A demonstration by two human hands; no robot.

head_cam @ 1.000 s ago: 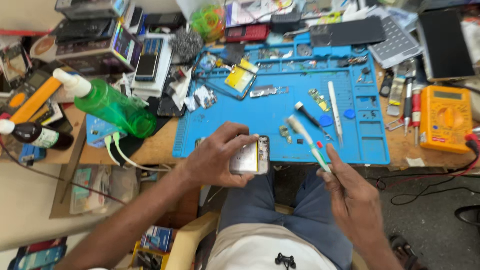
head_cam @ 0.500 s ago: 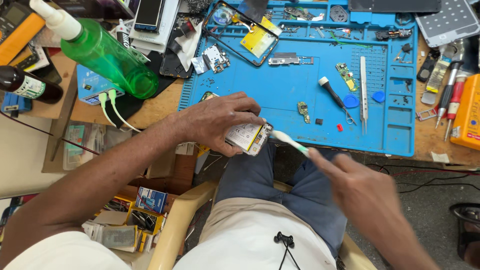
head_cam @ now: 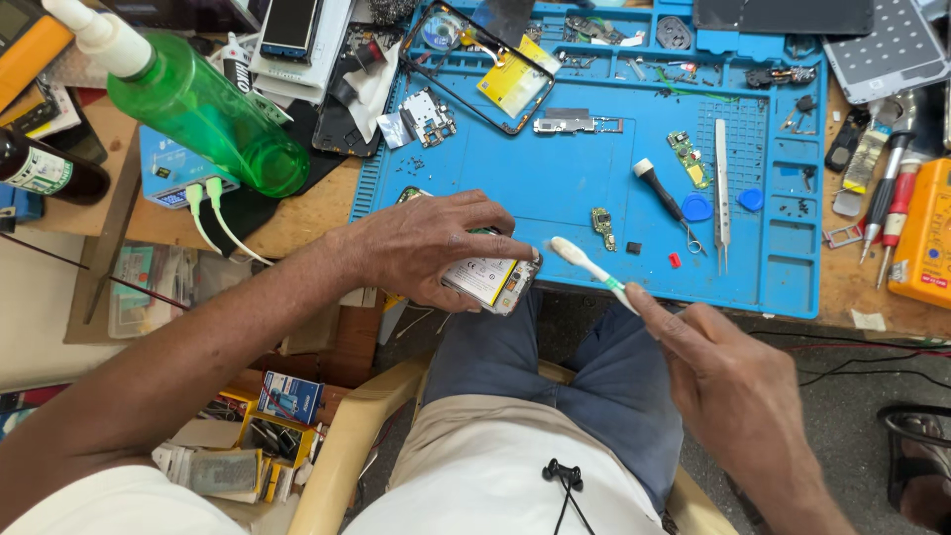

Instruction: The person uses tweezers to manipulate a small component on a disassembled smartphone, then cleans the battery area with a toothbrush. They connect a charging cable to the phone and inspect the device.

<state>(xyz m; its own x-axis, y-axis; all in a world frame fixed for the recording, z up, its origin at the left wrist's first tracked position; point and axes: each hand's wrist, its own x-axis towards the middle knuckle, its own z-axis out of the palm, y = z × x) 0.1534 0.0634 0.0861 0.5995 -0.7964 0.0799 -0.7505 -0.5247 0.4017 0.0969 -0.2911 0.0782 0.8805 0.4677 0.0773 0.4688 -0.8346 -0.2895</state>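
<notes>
Left hand point(head_cam: 426, 248) still grips the phone point(head_cam: 490, 282); right hand point(head_cam: 733, 381), pinching the toothbrush point(head_cam: 589, 265), has drawn nearer.

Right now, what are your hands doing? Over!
Left hand gripping opened phone at the blue mat edge. Right hand holding toothbrush, bristles near the phone. Nothing between them.

Left hand point(head_cam: 421, 248) covers most of opened phone point(head_cam: 490, 281); only lower right corner shows. Toothbrush point(head_cam: 592, 267) handle hidden inside right hand point(head_cam: 738, 391); bristles face down, unseen. Green spray bottle point(head_cam: 188, 94) nozzle cut off at 11 o'clock edge. Orange multimeter point(head_cam: 923, 238) cropped at 3 o'clock edge. Dark bottle point(head_cam: 50, 170) base cut at 9 o'clock. Tiny screws on blue mat point(head_cam: 555, 168) too small to tell apart. Sandalled foot point(head_cam: 916, 466) cropped at 4 o'clock.
</notes>
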